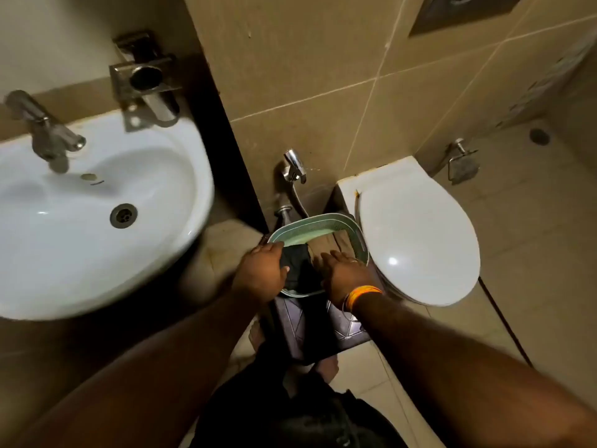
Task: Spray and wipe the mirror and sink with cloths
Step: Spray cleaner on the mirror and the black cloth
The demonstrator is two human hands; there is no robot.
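— Position of cloth? 
— Dark cloth (295,270) in the green basin (323,221), low between sink (106,202) and toilet (416,234), on a dark stool (342,331). Bunched, hanging partly over the near rim. Long axis running roughly away from the body, toward the wall.

— Hands? 
— Left hand (261,270) directly on the cloth's left edge, fingers curled over it, gripping. Right hand (342,270) just beside the cloth on its right, fingers nearly straight and spread over the basin's inside, holding nothing. Orange band (363,295) on the right wrist.

— Nearer hand for the lift? 
— Left, already in contact. Cloth lying to the right of it and slightly forward. Sink up and to the left of the basin, well apart; judged a lift and swing leftward.

— Appearance of cloth? 
— Black or very dark grey, soft, crumpled, folds visible. Wet or dry: cannot tell. Second pale-green layer behind it in the basin, cloth or basin floor unclear.

— Mirror, spray bottle? 
— Neither in view.

— Sink condition? 
— White, glossy, tap (48,130) at rear left, drain open. Wiping judged not yet begun.
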